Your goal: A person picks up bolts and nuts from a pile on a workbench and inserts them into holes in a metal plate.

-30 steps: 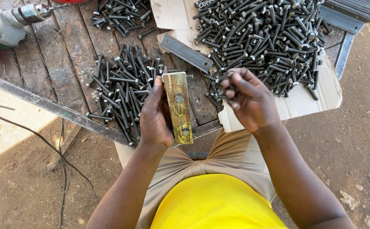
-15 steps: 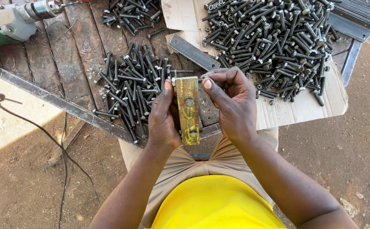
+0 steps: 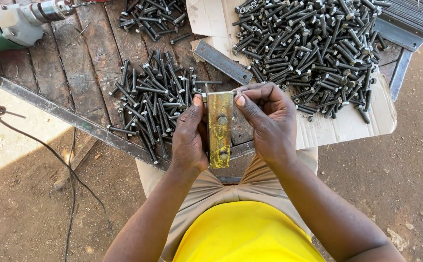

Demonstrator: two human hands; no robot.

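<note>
A yellowish metal bracket (image 3: 220, 129) with bolts through its holes stands upright in front of me. My left hand (image 3: 190, 137) grips its left edge, thumb near the top. My right hand (image 3: 265, 123) holds the top right edge, fingers curled over what looks like a bolt at the bracket's top. A pile of dark bolts (image 3: 154, 101) lies on the wooden table just left of my hands. A larger heap of bolts (image 3: 313, 46) rests on cardboard (image 3: 337, 127) to the right.
A green power drill (image 3: 12, 26) lies at the top left, its cable (image 3: 46, 145) trailing over the dirt ground. A flat steel bar (image 3: 223, 62) lies between the bolt piles. Steel angle pieces (image 3: 405, 29) sit at the top right. A steel angle (image 3: 61, 112) edges the table.
My right hand came from the big bolt heap over to the bracket's top. The bracket has stayed upright in my left hand.
</note>
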